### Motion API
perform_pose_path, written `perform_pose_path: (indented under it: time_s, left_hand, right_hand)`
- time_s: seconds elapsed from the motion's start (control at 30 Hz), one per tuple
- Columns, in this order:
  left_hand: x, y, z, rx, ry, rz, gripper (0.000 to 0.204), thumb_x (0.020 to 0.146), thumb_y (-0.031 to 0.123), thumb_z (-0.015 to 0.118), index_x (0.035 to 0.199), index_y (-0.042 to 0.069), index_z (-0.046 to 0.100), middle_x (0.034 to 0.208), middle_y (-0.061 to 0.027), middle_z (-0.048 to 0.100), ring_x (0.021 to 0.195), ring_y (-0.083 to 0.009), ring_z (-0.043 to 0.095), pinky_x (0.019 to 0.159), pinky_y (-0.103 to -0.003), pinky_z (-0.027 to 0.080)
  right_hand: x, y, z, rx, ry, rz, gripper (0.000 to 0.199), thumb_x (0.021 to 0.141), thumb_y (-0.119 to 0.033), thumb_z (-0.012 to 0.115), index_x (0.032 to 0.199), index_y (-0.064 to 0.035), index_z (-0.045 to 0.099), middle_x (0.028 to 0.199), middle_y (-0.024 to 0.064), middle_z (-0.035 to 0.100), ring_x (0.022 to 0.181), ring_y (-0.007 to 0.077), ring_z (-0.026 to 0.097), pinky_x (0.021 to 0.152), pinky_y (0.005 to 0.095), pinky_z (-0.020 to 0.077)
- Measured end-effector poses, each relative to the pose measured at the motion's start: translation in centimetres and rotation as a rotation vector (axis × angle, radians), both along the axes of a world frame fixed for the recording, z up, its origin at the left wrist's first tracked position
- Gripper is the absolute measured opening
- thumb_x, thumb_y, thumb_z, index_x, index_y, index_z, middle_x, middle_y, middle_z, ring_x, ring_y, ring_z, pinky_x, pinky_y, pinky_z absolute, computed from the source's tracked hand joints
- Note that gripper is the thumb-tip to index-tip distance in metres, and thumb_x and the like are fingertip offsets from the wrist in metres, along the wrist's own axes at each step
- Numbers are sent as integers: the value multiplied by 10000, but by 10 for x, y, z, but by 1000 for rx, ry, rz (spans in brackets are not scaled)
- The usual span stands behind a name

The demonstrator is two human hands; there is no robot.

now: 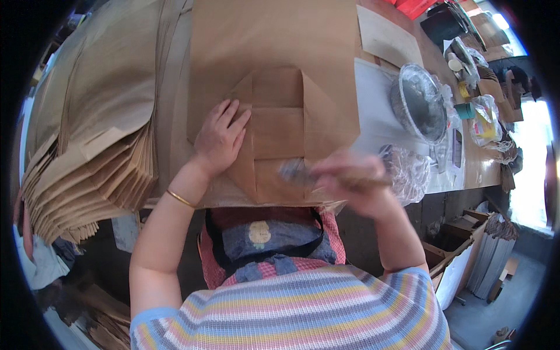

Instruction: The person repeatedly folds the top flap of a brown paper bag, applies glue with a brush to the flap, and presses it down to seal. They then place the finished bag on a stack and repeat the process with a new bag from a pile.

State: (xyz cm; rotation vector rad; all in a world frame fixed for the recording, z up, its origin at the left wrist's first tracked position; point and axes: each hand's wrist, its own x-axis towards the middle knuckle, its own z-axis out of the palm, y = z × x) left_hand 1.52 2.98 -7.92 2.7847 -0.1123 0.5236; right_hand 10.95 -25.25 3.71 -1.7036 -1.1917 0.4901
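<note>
Flat and spread, the left hand (220, 138) presses palm-down on the left flap of a folded brown paper bag (274, 87), fingers pointing far and slightly right; its forearm runs up from the near left, a thin gold bangle (179, 198) at the wrist; the right hand (344, 181) is blurred, closed round the handle of a brush (297, 170) whose head lies over the bag's near fold, the handle pointing right; its forearm rises from the near right, bent at the elbow; the bag lies in the middle of the table, its folded bottom toward the person; a fanned stack of paper bags (93, 146) sits to the left; a round metal bowl (419, 102) stands at the far right on a white sheet (373, 111).
</note>
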Motion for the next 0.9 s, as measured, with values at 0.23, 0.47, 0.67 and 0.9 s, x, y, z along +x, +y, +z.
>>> perform_pose_path:
  time_s: [0.23,0.47,0.67,0.9]
  left_hand:
    - [6,-4,9,11,31,-8,375,863,106,594,1234,51,602,1327,-187,524,1241,-384,469,1048,-476,392]
    - [3,0,18,14,66,13,396,843,105,617,1234,48,578,1299,-194,525,1230,-395,469,1042,-481,392]
    - [-1,-2,10,-224,-17,104,385,776,107,700,1098,5,517,1176,-227,521,1177,-421,480,986,-467,420]
    - [1,2,15,-215,-32,49,359,764,109,708,1050,3,518,1108,-212,525,1106,-412,501,947,-462,433]
  right_hand:
    - [109,39,-43,-194,298,-497,128,872,-73,686,943,33,684,801,33,662,692,90,604,621,234,504]
    - [134,86,-37,-198,31,-518,148,841,-111,705,868,33,686,757,42,679,667,97,598,601,267,506]
    - [71,125,-41,187,412,-352,118,815,-85,711,840,29,698,771,62,701,690,100,619,624,293,530]
    - [87,172,-55,-254,168,-428,163,792,-141,716,834,14,689,716,110,684,640,176,648,615,309,528]
